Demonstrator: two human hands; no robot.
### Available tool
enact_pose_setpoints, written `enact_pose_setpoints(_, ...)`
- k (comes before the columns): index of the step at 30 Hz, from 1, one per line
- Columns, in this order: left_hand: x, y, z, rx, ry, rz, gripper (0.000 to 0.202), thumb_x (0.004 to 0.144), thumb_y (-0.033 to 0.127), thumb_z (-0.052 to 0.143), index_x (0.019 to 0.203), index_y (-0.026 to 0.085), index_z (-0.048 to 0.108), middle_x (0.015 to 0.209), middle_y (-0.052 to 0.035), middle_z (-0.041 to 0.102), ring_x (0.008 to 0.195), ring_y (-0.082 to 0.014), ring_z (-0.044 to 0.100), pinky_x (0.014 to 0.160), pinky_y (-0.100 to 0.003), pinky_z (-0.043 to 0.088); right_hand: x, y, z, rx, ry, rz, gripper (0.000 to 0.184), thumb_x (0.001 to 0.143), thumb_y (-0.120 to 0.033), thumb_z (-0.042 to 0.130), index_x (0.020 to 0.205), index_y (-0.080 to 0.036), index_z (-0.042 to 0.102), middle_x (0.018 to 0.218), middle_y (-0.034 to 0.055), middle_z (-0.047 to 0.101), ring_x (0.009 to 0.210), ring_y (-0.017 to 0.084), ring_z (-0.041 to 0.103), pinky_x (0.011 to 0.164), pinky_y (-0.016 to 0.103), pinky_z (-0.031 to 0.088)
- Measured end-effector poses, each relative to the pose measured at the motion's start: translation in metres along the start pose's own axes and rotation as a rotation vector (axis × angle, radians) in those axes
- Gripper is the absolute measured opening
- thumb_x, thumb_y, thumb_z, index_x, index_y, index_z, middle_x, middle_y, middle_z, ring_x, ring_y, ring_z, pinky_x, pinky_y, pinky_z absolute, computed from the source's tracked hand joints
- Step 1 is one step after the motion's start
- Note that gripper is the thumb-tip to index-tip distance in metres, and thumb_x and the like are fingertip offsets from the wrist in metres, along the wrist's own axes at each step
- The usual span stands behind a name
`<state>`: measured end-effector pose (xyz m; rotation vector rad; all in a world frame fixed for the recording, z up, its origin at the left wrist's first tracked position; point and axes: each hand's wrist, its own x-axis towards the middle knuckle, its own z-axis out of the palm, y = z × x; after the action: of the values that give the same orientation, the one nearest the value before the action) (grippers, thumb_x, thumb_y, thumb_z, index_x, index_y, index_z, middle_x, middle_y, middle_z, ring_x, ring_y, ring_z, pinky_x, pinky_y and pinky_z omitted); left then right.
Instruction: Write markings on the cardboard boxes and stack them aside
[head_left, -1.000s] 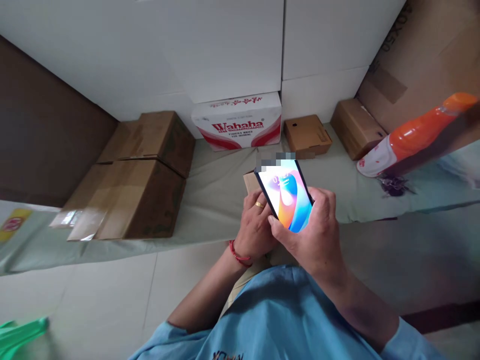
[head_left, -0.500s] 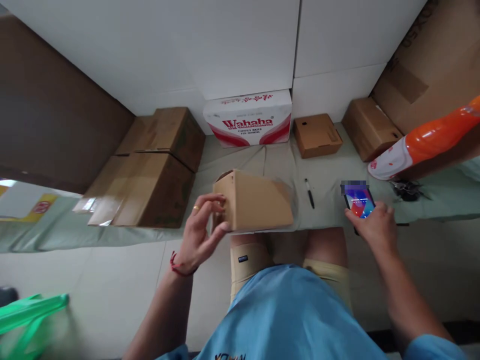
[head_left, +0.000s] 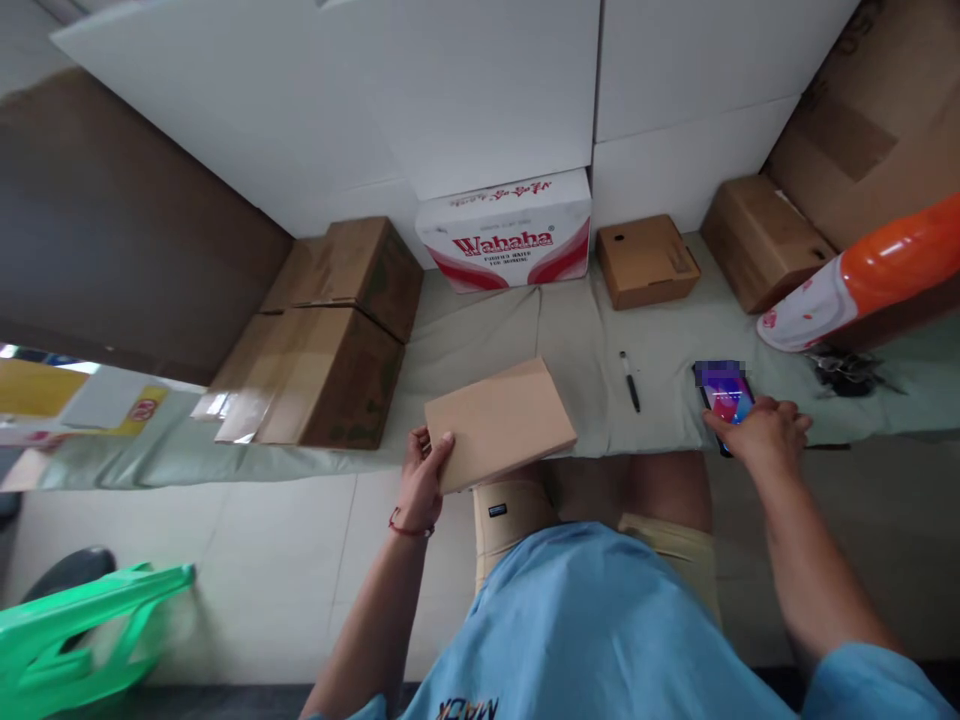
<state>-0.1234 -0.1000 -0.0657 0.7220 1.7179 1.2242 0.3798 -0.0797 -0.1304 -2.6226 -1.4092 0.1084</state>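
Note:
A plain tan cardboard box (head_left: 501, 415) lies tilted at the table's near edge, a broad face turned up. My left hand (head_left: 426, 465) grips its near left corner, thumb on the top face and fingers at the side, partly hidden. Over to the right, my right hand (head_left: 765, 430) is closed around the lower part of a smartphone (head_left: 726, 392) with a lit, colourful screen. The phone rests at or just above the cloth. Between the box and the phone lies a black and white pen (head_left: 630, 382).
Brown cartons (head_left: 330, 370) stand at left, a white and red Wahaba-style carton (head_left: 510, 235) at the back. A small brown box (head_left: 645, 262), another carton (head_left: 765, 240), an orange-topped bottle (head_left: 862, 280) and keys (head_left: 847, 372) are at right. A green plastic stool (head_left: 97, 630) stands on the floor.
The tan box has turned so that a broad face now points up. My left hand has shifted to its near left corner. My right hand stays at the phone.

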Motion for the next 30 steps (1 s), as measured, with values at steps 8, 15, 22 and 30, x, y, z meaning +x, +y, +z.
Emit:
enact_pose_setpoints(8,-0.029,-0.003,-0.013,0.057,-0.004,-0.331,0.077,0.076,0.072,0.085,0.136,0.031,0.06,0.138,-0.0109,0.068,0.12,-0.0307,0.07,0.075,-0.036,0.063,-0.039,-0.049,0.003,0.308,0.455,-0.569,0.039,0.097,-0.041,0.07,0.126,-0.016,0.064,0.129,0.0218,0.063,0.121,0.038,0.058,0.106,0.058,0.049)
enact_pose_setpoints(15,-0.045,0.008,0.003,-0.289,0.04,-0.599,0.024,0.089,0.03,0.078,0.11,0.022,0.069,0.102,-0.0046,0.077,0.075,-0.0184,0.073,0.068,-0.033,0.065,-0.064,-0.108,0.033,0.4,0.438,-0.927,0.021,0.096,-0.012,0.065,0.117,-0.018,0.064,0.115,0.0141,0.067,0.11,0.028,0.061,0.099,0.043,0.055)
enact_pose_setpoints(22,-0.078,0.038,-0.01,-0.444,-0.032,-0.591,0.033,0.077,0.024,0.081,0.108,0.019,0.07,0.117,-0.0118,0.079,0.104,-0.0335,0.077,0.093,-0.059,0.069,-0.062,-0.103,0.048,0.393,0.494,-0.848,0.019,0.092,-0.008,0.066,0.109,-0.018,0.065,0.109,0.0137,0.069,0.104,0.028,0.063,0.095,0.043,0.054)
enact_pose_setpoints(30,0.06,0.158,-0.071,-0.139,0.349,0.539,0.067,0.061,0.024,0.082,0.119,0.031,0.051,0.121,0.0015,0.069,0.116,-0.0203,0.066,0.092,-0.036,0.066,-0.062,-0.105,0.049,0.39,0.513,-0.859,0.02,0.09,-0.005,0.066,0.106,-0.018,0.065,0.106,0.0131,0.071,0.1,0.026,0.065,0.093,0.042,0.053)
